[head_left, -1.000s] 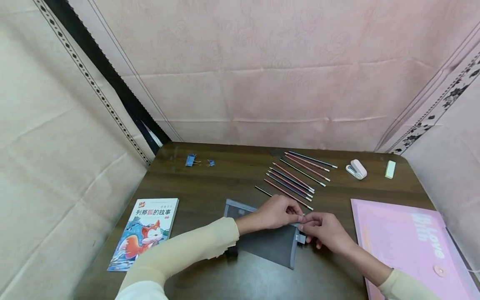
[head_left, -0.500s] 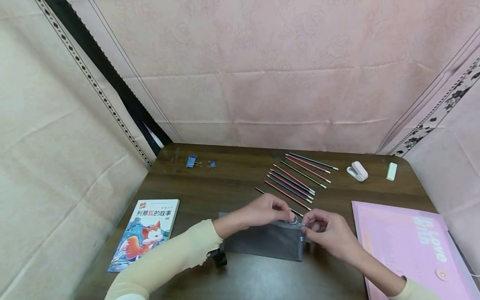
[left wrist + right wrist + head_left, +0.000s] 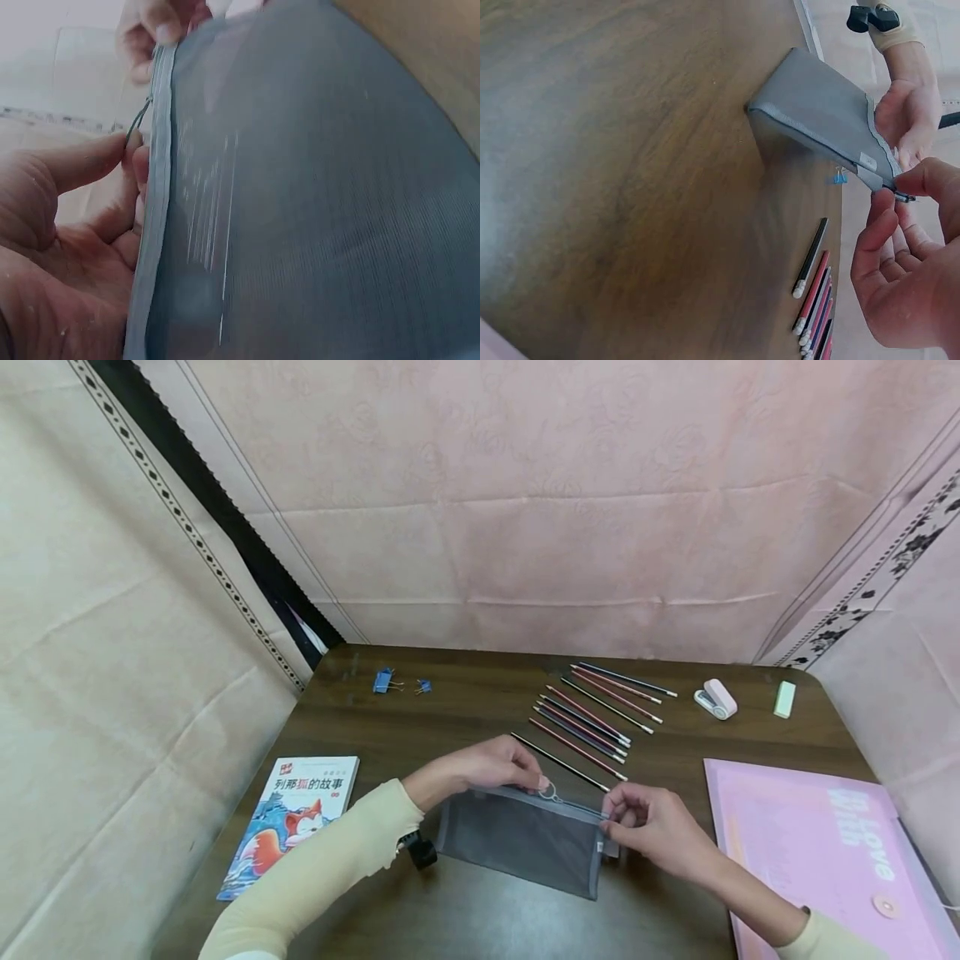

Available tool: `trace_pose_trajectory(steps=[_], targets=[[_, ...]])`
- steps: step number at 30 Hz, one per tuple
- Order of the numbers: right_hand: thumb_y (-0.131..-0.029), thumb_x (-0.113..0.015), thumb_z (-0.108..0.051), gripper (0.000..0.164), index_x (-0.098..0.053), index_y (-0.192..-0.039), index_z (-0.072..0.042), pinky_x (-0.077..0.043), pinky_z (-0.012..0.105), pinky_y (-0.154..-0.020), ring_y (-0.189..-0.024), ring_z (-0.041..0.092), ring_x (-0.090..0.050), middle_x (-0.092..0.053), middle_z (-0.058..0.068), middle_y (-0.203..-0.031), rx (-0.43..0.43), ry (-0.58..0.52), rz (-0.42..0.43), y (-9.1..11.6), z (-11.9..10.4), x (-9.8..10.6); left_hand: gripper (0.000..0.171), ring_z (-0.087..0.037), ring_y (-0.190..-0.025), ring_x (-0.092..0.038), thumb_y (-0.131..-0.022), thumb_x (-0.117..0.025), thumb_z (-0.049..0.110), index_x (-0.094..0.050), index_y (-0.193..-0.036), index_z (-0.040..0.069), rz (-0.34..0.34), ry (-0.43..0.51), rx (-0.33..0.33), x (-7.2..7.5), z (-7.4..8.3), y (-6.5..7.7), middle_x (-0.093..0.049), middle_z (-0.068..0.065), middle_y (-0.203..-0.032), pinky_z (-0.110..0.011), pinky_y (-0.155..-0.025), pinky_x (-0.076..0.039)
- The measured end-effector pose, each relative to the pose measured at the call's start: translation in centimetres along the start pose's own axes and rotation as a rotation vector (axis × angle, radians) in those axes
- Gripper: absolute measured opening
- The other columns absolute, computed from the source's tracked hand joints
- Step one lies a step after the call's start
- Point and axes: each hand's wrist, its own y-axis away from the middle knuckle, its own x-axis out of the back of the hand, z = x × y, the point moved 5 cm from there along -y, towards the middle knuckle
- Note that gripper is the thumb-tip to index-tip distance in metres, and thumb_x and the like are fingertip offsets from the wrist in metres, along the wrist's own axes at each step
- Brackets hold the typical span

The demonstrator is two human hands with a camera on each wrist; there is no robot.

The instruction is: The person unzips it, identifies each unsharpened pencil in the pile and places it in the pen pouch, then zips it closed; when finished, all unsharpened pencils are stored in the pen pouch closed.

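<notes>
A grey see-through mesh zipper pouch (image 3: 521, 842) hangs between both hands over the table, its zippered edge up. My left hand (image 3: 504, 766) pinches the loop of the zipper pull (image 3: 552, 793) partway along that edge. In the left wrist view, thumb and fingertip meet on the thin dark loop (image 3: 137, 120). My right hand (image 3: 656, 822) pinches the pouch's right top corner at the zipper's end, beside a small tab (image 3: 868, 160). Just beyond the pouch lies a dark pencil (image 3: 562, 763).
Several pencils (image 3: 581, 727) lie in slanted rows behind the pouch. A book (image 3: 292, 822) sits at left, a pink folder (image 3: 802, 852) at right. Toward the back are blue binder clips (image 3: 383, 681), a white stapler-like item (image 3: 716, 699) and a pale green block (image 3: 784, 700).
My left hand has drawn the zipper pull leftward along the pouch's top edge, away from the right corner. The right hand stays near the same spot, holding that corner.
</notes>
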Motion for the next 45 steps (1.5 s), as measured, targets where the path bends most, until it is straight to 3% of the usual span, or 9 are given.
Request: trace_pose_trajectory(steps=[12, 18, 22, 30, 35, 37, 39, 42, 45], targets=[[-0.084, -0.073, -0.023, 0.013, -0.061, -0.091, -0.020, -0.049, 0.025, -0.052, -0.059, 0.011, -0.061, -0.065, -0.001, -0.072, -0.048, -0.057, -0.094, 0.0, 1.6, -1.0, 0.013, -0.010, -0.066, -0.048, -0.092, -0.065, 0.030, -0.072, -0.084, 0.022, 0.136, -0.264, 0.079, 6.0, -2.6, 2.9, -0.058, 0.007, -0.074, -0.026, -0.060, -0.039], [-0.084, -0.073, -0.019, 0.013, -0.061, -0.089, -0.020, -0.050, 0.025, -0.054, -0.060, 0.010, -0.061, -0.064, -0.002, -0.072, -0.027, -0.061, -0.077, -0.5, 1.3, -1.2, 0.015, -0.013, -0.063, -0.049, -0.092, -0.064, 0.034, -0.070, -0.082, 0.025, 0.310, -0.479, 0.191, 10.1, -4.7, 5.3, -0.061, 0.006, -0.074, -0.029, -0.059, -0.040], [-0.084, -0.073, -0.019, 0.013, -0.061, -0.089, -0.019, -0.049, 0.024, -0.054, -0.061, 0.010, -0.061, -0.064, -0.001, -0.071, -0.018, -0.066, -0.080, -1.0, 1.1, -1.5, 0.015, -0.014, -0.060, -0.049, -0.091, -0.064, 0.035, -0.070, -0.081, 0.026, 0.397, -0.577, 0.252, 11.3, -5.2, 6.3, -0.060, 0.006, -0.069, -0.029, -0.054, -0.038], [-0.086, -0.071, -0.024, 0.015, -0.060, -0.093, -0.017, -0.050, 0.028, -0.049, -0.060, 0.026, -0.062, -0.064, 0.003, -0.070, -0.051, -0.072, -0.065, -1.7, 1.3, -1.7, 0.017, -0.015, -0.058, -0.050, -0.091, -0.064, 0.039, -0.068, -0.084, 0.024, 0.539, -0.507, 0.220, 11.6, -5.8, 7.0, -0.066, 0.001, -0.075, -0.029, -0.051, -0.039], [-0.087, -0.071, -0.025, 0.017, -0.058, -0.096, -0.019, -0.053, 0.034, -0.048, -0.059, 0.030, -0.063, -0.066, 0.007, -0.070, -0.048, -0.095, -0.048, -1.3, 1.1, -1.7, 0.027, -0.014, -0.068, -0.056, -0.090, -0.060, 0.052, -0.064, -0.089, 0.025, 0.648, -0.390, 0.164, 10.4, -4.7, 8.0, -0.064, 0.004, -0.080, -0.029, -0.059, -0.046], [-0.087, -0.071, -0.026, 0.017, -0.058, -0.096, -0.021, -0.053, 0.034, -0.046, -0.056, 0.027, -0.062, -0.066, 0.007, -0.069, -0.038, -0.086, -0.031, -1.0, 0.9, -1.6, 0.035, -0.014, -0.072, -0.060, -0.090, -0.056, 0.057, -0.066, -0.087, 0.024, 0.611, -0.303, 0.109, 9.1, -3.8, 8.0, -0.067, 0.004, -0.081, -0.030, -0.063, -0.049], [-0.086, -0.072, -0.026, 0.017, -0.057, -0.095, -0.023, -0.052, 0.032, -0.045, -0.053, 0.021, -0.061, -0.066, 0.005, -0.068, -0.020, -0.058, -0.005, -0.7, 0.8, -1.6, 0.044, -0.017, -0.071, -0.065, -0.089, -0.052, 0.062, -0.069, -0.082, 0.023, 0.506, -0.221, 0.069, 7.3, -2.8, 7.6, -0.070, 0.003, -0.078, -0.033, -0.063, -0.052], [-0.085, -0.074, -0.023, 0.019, -0.057, -0.093, -0.026, -0.049, 0.028, -0.045, -0.052, 0.013, -0.059, -0.064, -0.001, -0.067, 0.024, -0.010, 0.043, -0.4, 0.4, -1.4, 0.054, -0.026, -0.072, -0.071, -0.088, -0.050, 0.066, -0.073, -0.074, 0.019, 0.315, -0.110, 0.067, 4.5, -2.0, 6.8, -0.073, 0.001, -0.073, -0.040, -0.067, -0.057], [-0.083, -0.075, -0.018, 0.022, -0.057, -0.092, -0.027, -0.049, 0.024, -0.047, -0.055, 0.008, -0.059, -0.063, -0.008, -0.069, 0.088, 0.031, 0.086, -0.2, -0.2, -1.3, 0.060, -0.035, -0.073, -0.072, -0.089, -0.050, 0.065, -0.074, -0.070, 0.013, 0.201, 0.000, 0.092, 2.4, -2.0, 5.8, -0.073, -0.003, -0.069, -0.044, -0.072, -0.059]])
